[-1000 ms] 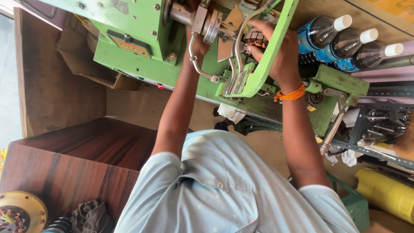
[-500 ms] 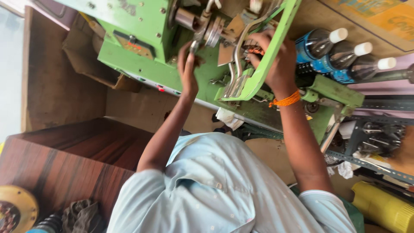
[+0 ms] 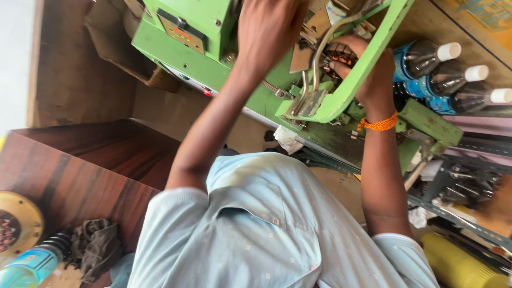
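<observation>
Left hand [image 3: 269, 32] lay flat on the green metal winding machine [image 3: 213, 50], gripping nothing visible — bracing. Right hand [image 3: 368, 69] pinched the copper-wound motor core [image 3: 341, 53], steadying it inside the machine's curved green guard [image 3: 368, 66].

A worker in a pale blue short-sleeved collared shirt [image 3: 266, 234] with a faint dotted pattern; an orange beaded thread bracelet [image 3: 378, 124] circles the right wrist.

I see green metal winding machine [image 3: 213, 58] top centre | three capped plastic bottles [image 3: 453, 74] upper right, beside it | dark wooden table [image 3: 80, 170] lower left | crumpled grey rag [image 3: 96, 245] on table.
</observation>
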